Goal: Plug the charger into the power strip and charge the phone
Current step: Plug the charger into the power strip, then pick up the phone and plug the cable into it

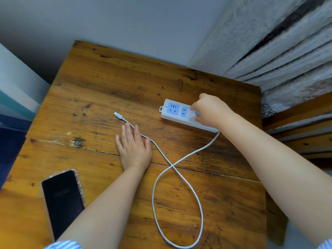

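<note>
A white power strip [177, 112] with blue sockets lies on the wooden table [107, 87], right of centre. My right hand [210, 110] is closed over its right half, gripping the white charger there; the charger itself is mostly hidden under the fingers. A white cable [179, 178] runs from under that hand, loops toward the near edge, and ends in a free connector [117, 115] left of the strip. My left hand [133, 146] lies flat on the table with fingers apart, resting over the cable. A dark phone [62, 200] in a clear case lies at the near left.
A grey wall stands behind the table. Patterned curtains [278, 51] hang at the right, with a wooden frame [296, 114] beside the table's right edge. The table has a crack running across its middle.
</note>
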{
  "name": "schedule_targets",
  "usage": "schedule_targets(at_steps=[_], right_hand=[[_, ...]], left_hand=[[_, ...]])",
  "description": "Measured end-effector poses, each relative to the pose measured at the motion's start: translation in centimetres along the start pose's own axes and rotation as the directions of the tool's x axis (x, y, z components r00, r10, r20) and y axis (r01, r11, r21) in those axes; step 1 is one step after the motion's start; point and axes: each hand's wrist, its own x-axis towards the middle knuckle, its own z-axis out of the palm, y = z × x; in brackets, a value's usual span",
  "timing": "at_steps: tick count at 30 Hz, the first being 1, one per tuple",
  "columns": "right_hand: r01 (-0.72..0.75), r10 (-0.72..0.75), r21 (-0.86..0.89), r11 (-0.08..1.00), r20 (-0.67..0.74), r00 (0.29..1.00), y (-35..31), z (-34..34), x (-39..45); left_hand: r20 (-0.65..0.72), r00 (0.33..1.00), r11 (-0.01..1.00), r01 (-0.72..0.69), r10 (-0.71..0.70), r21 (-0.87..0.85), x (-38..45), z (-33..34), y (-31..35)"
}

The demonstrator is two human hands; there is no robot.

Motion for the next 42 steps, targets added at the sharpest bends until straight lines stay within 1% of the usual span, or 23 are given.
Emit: schedule_targets(at_steps=[2, 5, 8, 10, 13, 15, 18, 22, 25, 28, 31, 35, 36, 38, 39, 40, 41, 42], right_hand=[[0.009, -0.01, -0.053, 0.999, -0.007, 1.0, 0.1, -0.2, -0.4], [0.018, -0.016, -0.11, 0.994, 0.018, 1.0, -0.6, -1.0, 0.2], [0.046, -0.046, -0.156, 0.987, 0.003, 0.999, -1.9, -1.5, 1.0], [0.051, -0.051, -0.138, 0.989, 0.004, 0.999, -1.7, -1.5, 1.0], [0.029, -0.029, -0.041, 0.999, 0.002, 1.0, -0.4, -1.1, 0.2], [0.022, -0.022, -0.019, 1.0, -0.004, 1.0, 0.1, -0.8, -0.3], [0.037, -0.039, -0.033, 0.999, -0.037, 0.999, -0.1, -0.3, -0.2], [0.046, -0.051, -0.097, 0.994, -0.05, 0.997, -0.5, 0.5, 0.5], [0.057, -0.059, -0.069, 0.996, -0.03, 0.998, -0.4, 0.9, 0.4], [0.067, -0.069, -0.088, 0.994, -0.019, 0.997, -0.4, 0.7, 0.8], [0.045, -0.042, -0.119, 0.992, 0.025, 0.999, -0.6, 0.6, 0.9], [0.006, -0.003, -0.189, 0.982, 0.018, 1.0, -1.3, -0.1, 0.4], [-0.02, 0.025, -0.22, 0.975, 0.023, 0.999, -1.8, -0.3, 0.3], [-0.119, 0.132, -0.283, 0.952, 0.029, 0.991, -3.0, -0.5, 0.1], [-0.171, 0.178, -0.271, 0.947, 0.001, 0.984, -4.1, -0.4, -0.3], [-0.19, 0.18, -0.223, 0.956, -0.062, 0.982, -5.2, -0.1, -0.6], [-0.161, 0.138, -0.146, 0.976, -0.156, 0.978, -6.3, 0.3, -0.8], [-0.093, 0.077, -0.048, 0.995, -0.261, 0.962, -7.5, 0.9, -1.0]], left_hand=[[-0.003, 0.999, 0.998, -0.052, 0.052, -0.021, -0.5, -0.2, -0.5], [0.002, 0.993, 0.993, -0.121, 0.121, -0.015, -0.8, -0.3, -1.3], [-0.019, 0.991, 0.992, -0.129, 0.129, -0.012, -0.9, -0.5, -1.7], [-0.026, 0.992, 0.992, -0.126, 0.126, -0.017, -1.0, -0.4, -1.7], [-0.028, 0.992, 0.991, -0.126, 0.126, -0.035, -1.1, -0.3, -1.7], [-0.028, 0.992, 0.992, -0.123, 0.122, -0.034, -1.0, -0.3, -1.6], [-0.024, 0.993, 0.993, -0.116, 0.116, -0.021, -0.9, -0.2, -1.5], [-0.013, 0.994, 0.994, -0.108, 0.108, -0.015, -0.8, -0.2, -1.4], [-0.003, 0.993, 0.993, -0.116, 0.116, -0.01, -0.9, -0.3, -1.3], [-0.014, 0.993, 0.993, -0.116, 0.116, -0.014, -0.7, -0.2, -1.3], [-0.015, 0.993, 0.991, -0.122, 0.121, -0.048, -0.7, -0.2, -1.3], [-0.047, 0.989, 0.981, -0.147, 0.142, -0.128, -0.8, -0.7, -1.2], [-0.051, 0.989, 0.974, -0.148, 0.141, -0.174, -0.9, -0.9, -1.3], [-0.067, 0.988, 0.945, -0.156, 0.142, -0.287, -1.2, -1.6, -1.9], [-0.082, 0.986, 0.938, -0.165, 0.147, -0.305, -1.7, -2.1, -2.6], [-0.096, 0.985, 0.943, -0.165, 0.143, -0.288, -2.0, -2.5, -3.4], [-0.105, 0.987, 0.956, -0.148, 0.125, -0.253, -2.3, -2.9, -4.4], [-0.111, 0.99, 0.973, -0.103, 0.082, -0.207, -2.8, -3.4, -5.4]])
